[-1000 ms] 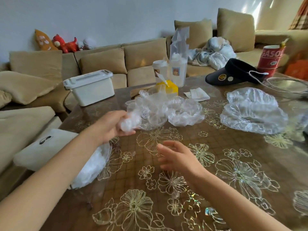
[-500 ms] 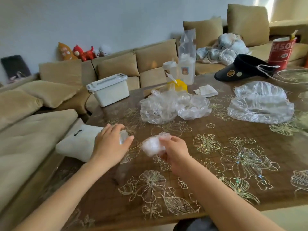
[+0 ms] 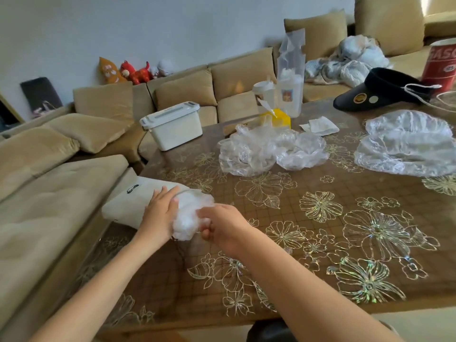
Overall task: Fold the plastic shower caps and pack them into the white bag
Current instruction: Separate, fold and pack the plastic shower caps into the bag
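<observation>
- The red tin (image 3: 440, 62) at the table's far corner carries white letters, cut off at the edge, roughly "ASO".
- The folded shower cap (image 3: 190, 218) sits bunched at the mouth of the white bag (image 3: 128, 203), between both hands.
- The right hand (image 3: 222, 227) pinches it with curled fingers.
- The left hand (image 3: 160, 213) lies fairly flat on the bag, fingers straight.

L hand (image 3: 160, 213) fingers straight, R hand (image 3: 223, 225) fingers curled, forearms converging fwd.
</observation>
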The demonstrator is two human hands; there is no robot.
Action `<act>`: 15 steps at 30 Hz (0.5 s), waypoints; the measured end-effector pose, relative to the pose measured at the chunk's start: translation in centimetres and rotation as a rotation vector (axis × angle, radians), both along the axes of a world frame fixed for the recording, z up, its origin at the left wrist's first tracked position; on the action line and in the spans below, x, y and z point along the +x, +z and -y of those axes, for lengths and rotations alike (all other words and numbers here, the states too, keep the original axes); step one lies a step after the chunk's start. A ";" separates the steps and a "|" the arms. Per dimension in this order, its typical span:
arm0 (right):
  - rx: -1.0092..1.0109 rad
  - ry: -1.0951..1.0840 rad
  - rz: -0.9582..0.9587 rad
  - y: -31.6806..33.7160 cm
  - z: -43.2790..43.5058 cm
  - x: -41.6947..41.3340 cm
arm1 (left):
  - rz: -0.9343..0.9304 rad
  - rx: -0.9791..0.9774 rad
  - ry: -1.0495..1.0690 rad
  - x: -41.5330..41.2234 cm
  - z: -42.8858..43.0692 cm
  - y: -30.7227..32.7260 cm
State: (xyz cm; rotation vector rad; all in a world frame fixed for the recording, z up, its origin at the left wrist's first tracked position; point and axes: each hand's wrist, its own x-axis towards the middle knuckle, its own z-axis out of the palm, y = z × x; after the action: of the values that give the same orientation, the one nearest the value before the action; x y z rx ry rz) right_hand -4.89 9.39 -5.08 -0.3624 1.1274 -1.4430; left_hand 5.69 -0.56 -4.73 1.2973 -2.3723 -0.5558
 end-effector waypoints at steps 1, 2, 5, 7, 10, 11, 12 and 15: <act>-0.026 0.027 0.004 0.0 0.3 0.3 | -0.066 0.026 -0.042 0.1 -0.6 0.2; -0.046 0.042 0.001 0.0 0.5 0.5 | -0.130 0.046 -0.070 0.1 -1.3 0.4; -0.057 0.032 -0.028 -0.8 1.5 0.8 | -0.284 0.077 -0.081 0.2 -2.9 1.4; -0.026 -0.029 -0.035 -1.3 1.9 0.9 | -0.301 0.083 -0.092 0.2 -3.8 1.7; 0.022 -0.186 0.035 -1.6 2.0 1.3 | -0.251 0.066 -0.125 -0.1 -5.7 1.0; 0.032 -0.225 0.051 -1.6 2.0 1.5 | -0.213 0.027 -0.128 -0.2 -6.4 0.6; 0.084 -0.228 -0.062 -1.4 2.0 1.6 | -0.167 -0.024 -0.135 -0.4 -7.0 0.1; 0.294 -0.024 -0.695 -1.0 2.5 1.4 | -0.110 -0.143 -0.155 -0.2 -8.0 -1.2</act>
State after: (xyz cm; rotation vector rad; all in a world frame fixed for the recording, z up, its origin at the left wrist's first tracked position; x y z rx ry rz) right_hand -3.50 6.87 -6.10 -0.6687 1.8791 -1.1666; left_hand 5.45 7.43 -5.90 1.0025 -2.3857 -0.4790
